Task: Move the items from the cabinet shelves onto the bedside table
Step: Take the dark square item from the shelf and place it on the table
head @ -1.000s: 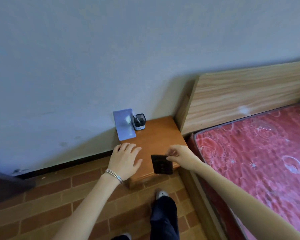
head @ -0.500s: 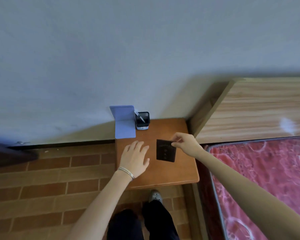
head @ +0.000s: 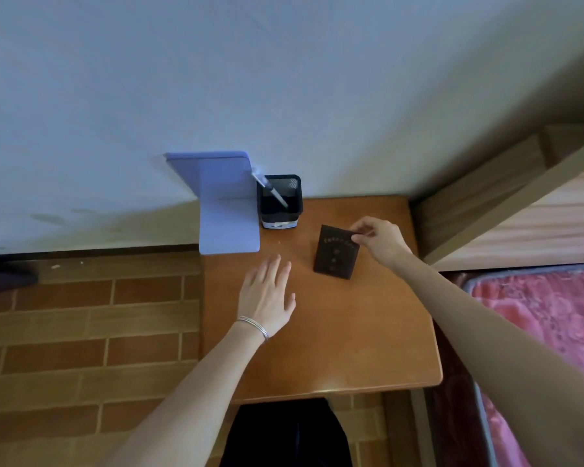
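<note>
Wooden bedside table [head: 334, 348] against wall, lilac bookend [head: 228, 217] and mesh pen holder [head: 280, 201] at rear, left hand [head: 267, 296] flat, palm down, fingers together, right hand [head: 380, 242] pinching top corner of dark booklet [head: 336, 252] over tabletop

On bedside table [head: 334, 348]: one bookend [head: 225, 210], one pen holder [head: 280, 202] with one pen [head: 270, 190], one dark booklet [head: 336, 252]. Two hands over it.
</note>
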The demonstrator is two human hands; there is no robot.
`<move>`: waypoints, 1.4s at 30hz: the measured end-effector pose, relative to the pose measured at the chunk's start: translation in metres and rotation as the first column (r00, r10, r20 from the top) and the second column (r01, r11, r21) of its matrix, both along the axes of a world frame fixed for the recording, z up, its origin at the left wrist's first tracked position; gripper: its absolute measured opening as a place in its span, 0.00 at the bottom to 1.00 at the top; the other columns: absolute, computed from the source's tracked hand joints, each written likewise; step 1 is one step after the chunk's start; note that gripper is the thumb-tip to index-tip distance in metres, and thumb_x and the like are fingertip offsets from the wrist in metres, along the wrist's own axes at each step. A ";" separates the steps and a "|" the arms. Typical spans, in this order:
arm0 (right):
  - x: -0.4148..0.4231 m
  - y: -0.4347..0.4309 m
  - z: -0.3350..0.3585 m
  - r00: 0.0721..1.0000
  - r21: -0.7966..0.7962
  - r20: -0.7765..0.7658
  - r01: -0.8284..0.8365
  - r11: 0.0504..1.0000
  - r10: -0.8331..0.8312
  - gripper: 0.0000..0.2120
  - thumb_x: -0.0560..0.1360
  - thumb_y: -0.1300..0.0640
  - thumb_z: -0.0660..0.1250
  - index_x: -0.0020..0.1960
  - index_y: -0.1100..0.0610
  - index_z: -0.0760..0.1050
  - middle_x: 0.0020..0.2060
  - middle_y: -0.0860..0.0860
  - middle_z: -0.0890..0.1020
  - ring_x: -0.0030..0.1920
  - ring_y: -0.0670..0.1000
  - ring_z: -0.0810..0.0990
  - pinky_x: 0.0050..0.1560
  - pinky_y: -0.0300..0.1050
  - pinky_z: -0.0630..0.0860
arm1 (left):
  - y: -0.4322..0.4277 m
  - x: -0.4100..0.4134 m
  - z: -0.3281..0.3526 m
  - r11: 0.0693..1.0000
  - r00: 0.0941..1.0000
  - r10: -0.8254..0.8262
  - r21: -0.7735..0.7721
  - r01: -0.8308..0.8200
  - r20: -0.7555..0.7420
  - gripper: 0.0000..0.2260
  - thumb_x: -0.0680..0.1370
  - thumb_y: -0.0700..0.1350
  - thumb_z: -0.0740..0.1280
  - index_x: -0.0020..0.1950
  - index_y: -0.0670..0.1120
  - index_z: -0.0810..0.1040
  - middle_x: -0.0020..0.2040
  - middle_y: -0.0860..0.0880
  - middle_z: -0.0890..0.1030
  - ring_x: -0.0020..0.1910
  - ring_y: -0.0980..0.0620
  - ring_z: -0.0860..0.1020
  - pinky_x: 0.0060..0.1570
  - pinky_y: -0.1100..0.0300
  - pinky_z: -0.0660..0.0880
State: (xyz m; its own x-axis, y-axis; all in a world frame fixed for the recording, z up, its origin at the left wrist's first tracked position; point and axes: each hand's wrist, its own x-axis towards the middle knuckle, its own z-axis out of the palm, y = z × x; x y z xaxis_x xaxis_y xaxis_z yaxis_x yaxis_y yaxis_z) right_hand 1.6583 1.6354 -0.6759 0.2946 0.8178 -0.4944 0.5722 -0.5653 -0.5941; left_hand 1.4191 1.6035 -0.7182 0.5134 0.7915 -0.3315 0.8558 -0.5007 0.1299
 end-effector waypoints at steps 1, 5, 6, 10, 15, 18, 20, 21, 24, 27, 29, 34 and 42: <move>0.002 0.006 -0.010 1.000 0.016 0.004 0.029 0.999 -0.030 0.05 0.74 0.63 0.66 0.48 0.55 0.77 0.46 0.51 0.79 0.46 0.49 0.75 0.46 0.39 0.67 | 0.003 0.003 -0.011 1.000 1.000 0.003 -0.001 -0.003 0.012 0.27 0.77 0.55 0.58 0.73 0.45 0.61 0.73 0.43 0.62 0.72 0.44 0.59 0.69 0.49 0.59; 0.007 0.020 -0.043 0.989 0.160 0.109 0.083 0.984 -0.102 0.14 0.72 0.66 0.67 0.57 0.58 0.76 0.54 0.55 0.78 0.53 0.53 0.76 0.51 0.37 0.68 | 0.011 0.008 -0.046 0.999 0.994 0.005 0.038 -0.009 0.105 0.25 0.74 0.55 0.64 0.68 0.43 0.70 0.68 0.40 0.70 0.69 0.41 0.66 0.66 0.45 0.66; 0.006 0.018 -0.048 0.981 0.213 0.173 0.045 0.976 -0.083 0.16 0.72 0.66 0.67 0.59 0.58 0.76 0.56 0.56 0.76 0.55 0.54 0.75 0.52 0.36 0.66 | 0.011 0.008 -0.051 0.998 0.992 0.005 0.055 -0.011 0.124 0.25 0.75 0.55 0.62 0.68 0.43 0.70 0.68 0.39 0.70 0.68 0.41 0.67 0.66 0.44 0.65; -0.005 -0.015 -0.067 0.947 0.370 0.319 -0.166 0.914 0.043 0.16 0.70 0.67 0.69 0.57 0.59 0.77 0.58 0.56 0.75 0.57 0.57 0.74 0.55 0.47 0.74 | 0.006 0.003 -0.064 0.996 0.992 -0.025 0.088 0.014 0.128 0.28 0.77 0.57 0.52 0.72 0.44 0.64 0.72 0.40 0.65 0.72 0.41 0.60 0.69 0.43 0.60; -0.012 -0.065 -0.089 0.880 0.243 0.398 -0.374 0.895 0.260 0.22 0.67 0.64 0.74 0.61 0.60 0.76 0.65 0.58 0.73 0.65 0.59 0.71 0.58 0.55 0.75 | 0.002 0.001 -0.073 0.995 0.993 -0.030 0.094 0.019 0.117 0.28 0.78 0.58 0.50 0.74 0.44 0.60 0.74 0.40 0.60 0.74 0.42 0.54 0.70 0.42 0.56; -0.012 -0.059 -0.091 0.868 0.276 0.426 -0.395 0.876 0.257 0.21 0.67 0.67 0.73 0.60 0.61 0.77 0.63 0.59 0.74 0.65 0.59 0.72 0.58 0.57 0.75 | 0.002 0.001 -0.073 0.996 0.993 -0.029 0.092 0.019 0.116 0.28 0.77 0.57 0.51 0.74 0.44 0.60 0.74 0.40 0.60 0.74 0.42 0.54 0.70 0.42 0.55; -0.012 -0.049 -0.091 0.850 0.300 0.459 -0.422 0.855 0.258 0.21 0.66 0.69 0.73 0.58 0.61 0.78 0.61 0.59 0.76 0.63 0.60 0.74 0.57 0.58 0.75 | 0.002 0.001 -0.073 0.996 0.993 -0.027 0.092 0.016 0.119 0.28 0.77 0.57 0.51 0.73 0.44 0.61 0.74 0.40 0.61 0.74 0.42 0.54 0.70 0.43 0.55; -0.012 -0.044 -0.091 0.842 0.303 0.471 -0.435 0.848 0.263 0.20 0.66 0.69 0.73 0.57 0.61 0.78 0.61 0.59 0.77 0.62 0.60 0.75 0.57 0.58 0.75 | 0.002 0.001 -0.073 0.996 0.992 -0.025 0.092 0.013 0.121 0.28 0.77 0.57 0.52 0.73 0.44 0.61 0.74 0.40 0.61 0.74 0.42 0.55 0.70 0.43 0.54; -0.015 -0.028 -0.092 0.825 0.311 0.492 -0.464 0.829 0.277 0.20 0.65 0.69 0.74 0.56 0.61 0.78 0.60 0.59 0.78 0.61 0.60 0.76 0.58 0.58 0.74 | 0.002 0.001 -0.071 0.996 0.993 -0.024 0.092 0.014 0.117 0.28 0.77 0.57 0.52 0.73 0.44 0.62 0.73 0.40 0.61 0.74 0.42 0.55 0.70 0.43 0.54; -0.018 -0.015 -0.093 0.828 0.327 0.491 -0.464 0.823 0.271 0.19 0.65 0.69 0.73 0.56 0.61 0.78 0.60 0.58 0.78 0.61 0.60 0.76 0.60 0.57 0.72 | 0.002 0.001 -0.071 0.995 0.993 -0.019 0.095 0.008 0.120 0.28 0.77 0.57 0.53 0.73 0.44 0.61 0.73 0.40 0.62 0.74 0.42 0.55 0.70 0.43 0.54; -0.021 -0.010 -0.093 0.828 0.335 0.487 -0.472 0.815 0.279 0.19 0.66 0.69 0.73 0.56 0.61 0.78 0.60 0.58 0.78 0.62 0.60 0.75 0.62 0.57 0.71 | 0.002 0.001 -0.072 0.995 0.992 -0.018 0.095 0.006 0.122 0.28 0.77 0.57 0.53 0.74 0.44 0.61 0.73 0.40 0.61 0.74 0.42 0.55 0.70 0.43 0.54; -0.030 0.002 -0.093 0.833 0.336 0.468 -0.476 0.813 0.294 0.19 0.67 0.69 0.72 0.57 0.61 0.78 0.61 0.58 0.77 0.63 0.60 0.74 0.62 0.56 0.71 | 0.002 0.001 -0.072 0.995 0.992 -0.019 0.098 0.007 0.122 0.29 0.77 0.57 0.53 0.74 0.44 0.60 0.74 0.40 0.61 0.74 0.42 0.54 0.70 0.43 0.54; -0.030 0.006 -0.093 0.849 0.347 0.427 -0.471 0.811 0.311 0.21 0.65 0.72 0.71 0.57 0.63 0.77 0.61 0.60 0.77 0.64 0.61 0.73 0.63 0.58 0.69 | 0.002 0.000 -0.074 0.994 0.992 -0.025 0.110 0.012 0.122 0.28 0.76 0.56 0.54 0.74 0.44 0.61 0.73 0.40 0.61 0.74 0.42 0.55 0.70 0.43 0.55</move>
State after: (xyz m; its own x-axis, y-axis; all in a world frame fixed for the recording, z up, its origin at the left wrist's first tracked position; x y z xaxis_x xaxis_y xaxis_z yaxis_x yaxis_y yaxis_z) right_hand 1.6281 1.6415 -0.7691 -0.0175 0.9998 -0.0033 0.8939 0.0142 -0.4481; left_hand 1.4193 1.6052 -0.7919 0.5598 0.8094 -0.1775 0.8271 -0.5331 0.1780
